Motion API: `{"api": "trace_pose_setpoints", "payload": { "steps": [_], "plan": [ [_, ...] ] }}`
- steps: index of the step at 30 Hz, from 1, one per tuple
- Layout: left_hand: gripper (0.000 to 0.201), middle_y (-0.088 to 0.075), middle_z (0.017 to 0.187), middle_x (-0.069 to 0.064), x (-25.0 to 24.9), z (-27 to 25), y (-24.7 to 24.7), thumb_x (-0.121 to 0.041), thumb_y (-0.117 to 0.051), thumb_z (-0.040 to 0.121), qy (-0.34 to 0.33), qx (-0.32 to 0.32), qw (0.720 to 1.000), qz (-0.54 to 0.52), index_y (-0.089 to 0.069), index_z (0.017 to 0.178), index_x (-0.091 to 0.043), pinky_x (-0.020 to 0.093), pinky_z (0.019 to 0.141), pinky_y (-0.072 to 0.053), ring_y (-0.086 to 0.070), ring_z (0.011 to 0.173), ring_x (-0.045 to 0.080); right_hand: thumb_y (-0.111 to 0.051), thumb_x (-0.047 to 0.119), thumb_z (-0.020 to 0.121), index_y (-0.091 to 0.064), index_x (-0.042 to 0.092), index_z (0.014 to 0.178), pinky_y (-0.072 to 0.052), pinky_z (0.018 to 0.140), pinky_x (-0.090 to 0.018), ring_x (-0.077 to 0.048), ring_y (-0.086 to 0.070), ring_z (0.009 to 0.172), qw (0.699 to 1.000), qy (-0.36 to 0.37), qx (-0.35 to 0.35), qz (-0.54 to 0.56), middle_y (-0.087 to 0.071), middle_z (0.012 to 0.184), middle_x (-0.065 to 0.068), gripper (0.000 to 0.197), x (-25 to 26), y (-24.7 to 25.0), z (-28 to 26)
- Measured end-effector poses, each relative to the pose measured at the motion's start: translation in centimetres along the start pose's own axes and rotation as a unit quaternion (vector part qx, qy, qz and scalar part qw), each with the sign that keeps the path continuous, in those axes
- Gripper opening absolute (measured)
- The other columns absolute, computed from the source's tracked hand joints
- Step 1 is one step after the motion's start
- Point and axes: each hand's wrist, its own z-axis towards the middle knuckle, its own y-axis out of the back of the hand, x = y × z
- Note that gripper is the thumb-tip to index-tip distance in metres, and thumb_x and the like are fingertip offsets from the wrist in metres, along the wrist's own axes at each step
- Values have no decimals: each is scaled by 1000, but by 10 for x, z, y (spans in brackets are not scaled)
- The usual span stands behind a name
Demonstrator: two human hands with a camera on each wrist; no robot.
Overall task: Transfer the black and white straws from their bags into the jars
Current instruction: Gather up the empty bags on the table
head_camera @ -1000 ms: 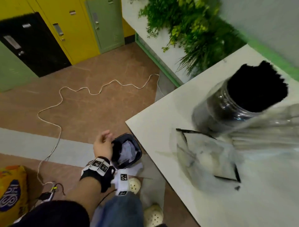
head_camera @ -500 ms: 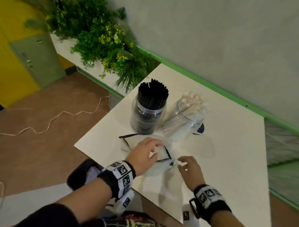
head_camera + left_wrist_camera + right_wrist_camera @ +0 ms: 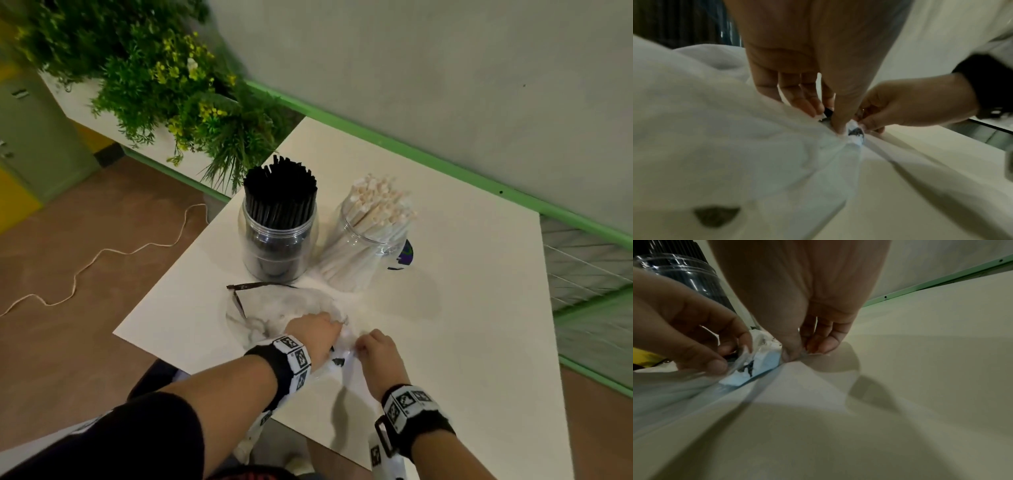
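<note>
- Where the head view looks down on the white table point(image 3: 462, 308), the left hand point(image 3: 317, 334) and the right hand point(image 3: 376, 346) meet at the near edge over an empty clear plastic bag point(image 3: 277, 308) that lies flat and crumpled.
- Both hands have their fingers curled down onto the bag's near end, each pinching the plastic, with the knuckles almost touching one another.
- Behind the bag stand two clear jars side by side: the left jar point(image 3: 279, 246) is upright and packed with black straws point(image 3: 279, 192), and the right jar point(image 3: 370, 236) holds white straws point(image 3: 376, 202) that lean toward the wall.
- A bushy green plant point(image 3: 164, 78) fills the corner beyond the table, and a pale cord point(image 3: 102, 253) trails across the brown floor.
- Seen from the left wrist, the left hand point(image 3: 809, 68) points its fingers down, thumb and fingertips point(image 3: 807, 105) squeezed on a gathered fold of the bag point(image 3: 725, 138), which spreads white and blurred toward the camera.
- Just beside it the right hand point(image 3: 906, 105) nips the same bunch of plastic, which carries a dark printed mark.
- Seen from the right wrist, the right hand point(image 3: 807, 305) presses thumb against forefinger on a thin edge of the bag point(image 3: 764, 360), low to the table point(image 3: 920, 369).
- The left hand point(image 3: 684, 324) grips the plastic close by, and the jar of black straws point(image 3: 688, 275) stands behind it.
</note>
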Motion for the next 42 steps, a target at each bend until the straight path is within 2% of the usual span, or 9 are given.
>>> {"api": "trace_pose_setpoints", "payload": {
  "steps": [10,16,20,26,32,35,37,40,42],
  "plan": [
    [5,-53,88,-5,33,-47,46,-26,-56,86,0,-302,935,-183,-55,86,-21,37,76,-47,-50,84,18,-61,0,87,-53,30,75,-38,71,-7,-9,-58,82,985,-38,-77,152,-60,83,10,33,-35,84,-49],
    [43,-56,98,-16,-29,-69,54,-55,-64,80,-16,-177,919,-352,-42,110,-34,29,75,-47,-58,86,6,-62,1,87,-59,17,78,-46,73,-22,-11,-58,78,976,-8,-116,186,-63,80,4,19,-18,119,-71],
    [60,-55,107,-7,-54,-64,56,-37,-68,82,-27,-198,908,-369,-35,133,-37,27,87,-44,-57,96,13,-61,0,87,-58,20,81,-41,69,-11,-5,-56,82,977,20,-127,167,-62,82,7,21,-10,123,-87],
    [11,-63,80,-10,-32,-76,83,-32,-72,81,-20,-231,903,-362,-64,81,-25,16,66,-38,-56,75,5,-61,-7,85,-58,20,81,-39,67,-10,-2,-55,80,972,20,-178,151,-60,79,9,27,-28,149,-111],
    [33,-49,60,-3,0,-104,115,-38,-73,79,47,-299,891,-339,-58,67,-11,22,54,-32,-44,58,11,-61,-1,88,-61,18,79,-40,61,-8,1,-54,64,962,-27,-201,182,-60,71,5,21,-48,200,-124],
    [46,-44,58,0,8,-105,122,-46,-73,76,81,-308,882,-347,-47,57,-13,29,55,-30,-41,56,15,-56,-1,92,-62,20,79,-49,60,-14,-2,-54,53,920,-37,-264,286,-59,72,1,25,-46,220,-108],
    [52,-43,57,2,12,-98,119,-55,-74,69,112,-291,848,-429,-43,54,-17,30,58,-35,-42,57,18,-51,-2,94,-61,19,82,-53,64,-23,-1,-56,55,860,-46,-318,396,-57,78,-2,26,-39,222,-92],
    [43,-62,78,11,17,-84,107,-53,-77,67,171,-283,700,-633,-65,75,-12,39,76,-53,-59,76,24,-46,3,98,-53,17,101,-55,75,-28,-11,-66,76,760,-52,-367,534,-52,96,-2,16,-20,209,-74],
    [42,-67,93,14,22,-78,95,-38,-76,76,192,-310,604,-709,-67,96,-2,41,85,-53,-62,86,26,-51,12,97,-45,19,116,-51,83,-27,-13,-62,94,776,-40,-384,499,-50,112,1,21,-5,187,-74]
  ]
}}
